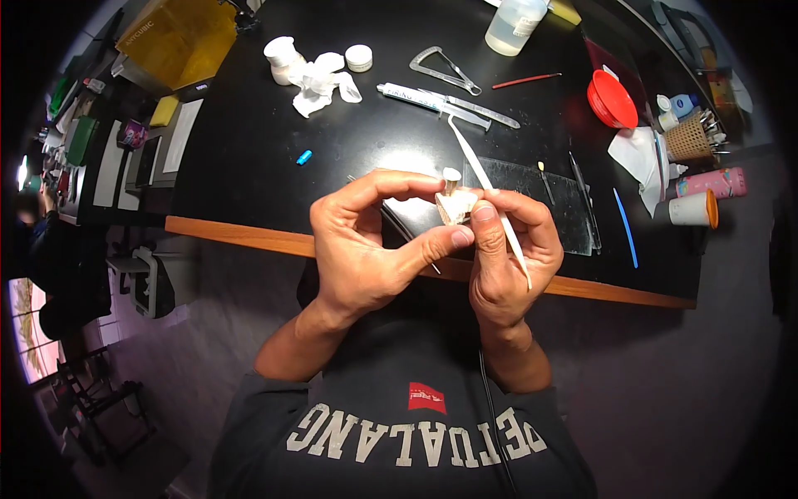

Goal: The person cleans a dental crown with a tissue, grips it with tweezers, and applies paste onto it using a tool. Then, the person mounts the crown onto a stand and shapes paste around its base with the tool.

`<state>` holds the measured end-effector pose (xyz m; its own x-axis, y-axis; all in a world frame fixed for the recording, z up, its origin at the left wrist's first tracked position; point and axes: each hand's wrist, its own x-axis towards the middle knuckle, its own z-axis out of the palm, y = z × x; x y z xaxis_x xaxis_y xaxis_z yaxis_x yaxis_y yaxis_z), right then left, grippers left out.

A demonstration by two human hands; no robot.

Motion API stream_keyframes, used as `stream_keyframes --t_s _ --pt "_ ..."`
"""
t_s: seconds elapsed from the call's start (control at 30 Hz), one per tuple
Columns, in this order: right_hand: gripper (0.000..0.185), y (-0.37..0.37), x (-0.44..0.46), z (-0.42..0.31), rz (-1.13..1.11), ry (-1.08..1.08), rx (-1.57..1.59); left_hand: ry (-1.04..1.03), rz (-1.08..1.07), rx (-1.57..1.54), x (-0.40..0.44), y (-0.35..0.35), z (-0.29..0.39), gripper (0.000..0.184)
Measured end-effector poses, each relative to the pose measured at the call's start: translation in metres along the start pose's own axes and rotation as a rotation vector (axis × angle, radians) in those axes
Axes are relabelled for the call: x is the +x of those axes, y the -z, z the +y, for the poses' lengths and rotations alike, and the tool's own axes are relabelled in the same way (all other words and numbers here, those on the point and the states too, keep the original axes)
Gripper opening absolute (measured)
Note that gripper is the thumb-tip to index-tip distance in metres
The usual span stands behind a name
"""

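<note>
In front of my chest, over the table's near edge, both hands hold a small cream plaster dental model [455, 208]. A white tooth-shaped cap [451, 175] tops a metallic-looking post rising from it. My left hand [357, 241] has its index fingertip by the cap and post, and its thumb at the model's lower side. With thumb and fingers, my right hand [515, 258] grips the model's right side. A slim white hand tool [470, 154] with a bent tip also lies through the right hand's fingers, pointing up and away. The fingers hide part of the model.
A glass slab [573, 220] lies beyond the right hand, with thin tools by it. Further back are a labelled syringe [416, 97], a metal caliper [445, 71], crumpled tissue [320, 83], and a red bowl [612, 100]. A blue stick [625, 227] lies right.
</note>
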<state>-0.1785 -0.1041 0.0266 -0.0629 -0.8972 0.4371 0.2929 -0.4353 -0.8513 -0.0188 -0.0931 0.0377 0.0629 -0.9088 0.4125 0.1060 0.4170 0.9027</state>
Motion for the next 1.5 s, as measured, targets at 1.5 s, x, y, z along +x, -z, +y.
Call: stream_keyframes --t_s 1.5 --pt "0.017 0.084 -0.019 -0.015 -0.132 0.523 -0.81 -0.004 0.113 0.224 -0.015 0.01 -0.024 0.038"
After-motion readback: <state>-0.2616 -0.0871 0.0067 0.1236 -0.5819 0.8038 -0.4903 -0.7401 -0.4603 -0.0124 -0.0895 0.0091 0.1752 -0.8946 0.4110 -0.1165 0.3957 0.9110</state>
